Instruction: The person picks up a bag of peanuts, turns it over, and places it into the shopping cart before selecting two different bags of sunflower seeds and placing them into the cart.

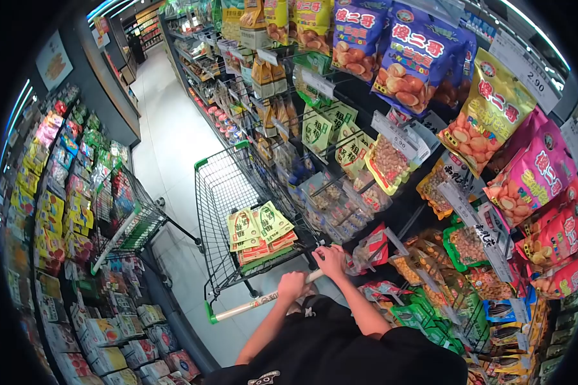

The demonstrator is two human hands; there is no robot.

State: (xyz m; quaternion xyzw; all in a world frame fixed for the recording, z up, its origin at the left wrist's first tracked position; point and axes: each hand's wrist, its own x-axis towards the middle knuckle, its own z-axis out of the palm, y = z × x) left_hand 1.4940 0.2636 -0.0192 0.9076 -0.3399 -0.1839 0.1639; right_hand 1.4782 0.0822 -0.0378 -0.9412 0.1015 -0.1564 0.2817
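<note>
The fingers [288,280] of the left hand [294,286] are clenched around the handle [250,304] of a cart [219,192], a little right of the bar's middle. The fingers [327,251] of the right hand [332,262] are wrapped around the same handle at its right end, just beside the left hand. Both forearms run back to a black shirt [340,353] at the lower edge of the view.

The handle is a pale bar with a green cap [210,314] at its left end. The cart is dark wire with green trim. It stands in the aisle directly ahead of the person, its right side close to the rack [340,192]. In its basket lies a small stack of yellow-green packets [260,228], with red ones under them.

The rack on the right carries hanging snack bags: blue bags [411,54] at the top, a yellow bag [488,115] beside them and pink bags [533,173] lower down, with white price tags between them. On the left a second cart [128,218] stands well apart from the first, against a shelf [51,212] of bright packets. A pale floor [167,141] runs between the two sides.
</note>
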